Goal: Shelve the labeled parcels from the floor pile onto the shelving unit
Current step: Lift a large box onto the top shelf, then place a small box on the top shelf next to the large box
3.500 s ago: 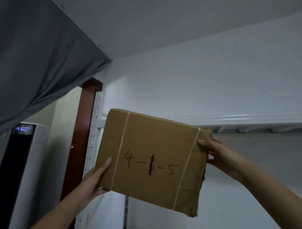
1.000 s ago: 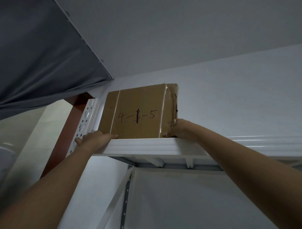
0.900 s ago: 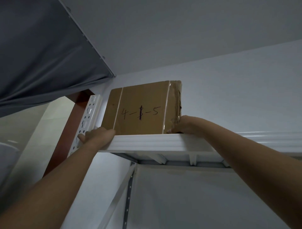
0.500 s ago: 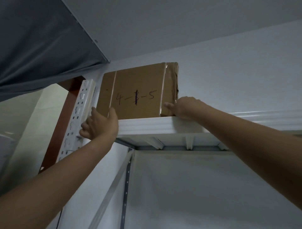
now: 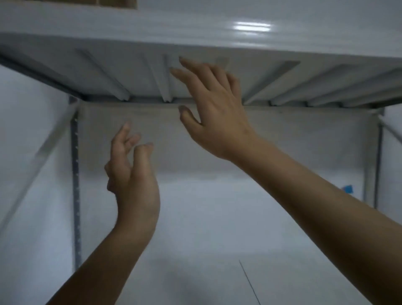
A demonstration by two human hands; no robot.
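A sliver of brown cardboard is shown by the parcel (image 5: 117, 2) at the top edge. The shelf (image 5: 195, 19) is finished in glossy white, with a bright highlight on its front lip; its ribbed underside is rendered in pale grey-white. The rear upright (image 5: 75, 174) is coloured a darker grey and is marked by a vertical row of small pale dots. The wall (image 5: 206, 217) is seen as plain white with a bluish cast. A small bright blue patch (image 5: 348, 189) is seen at the right, and a thin dark line (image 5: 250, 283) is traced low on the wall.
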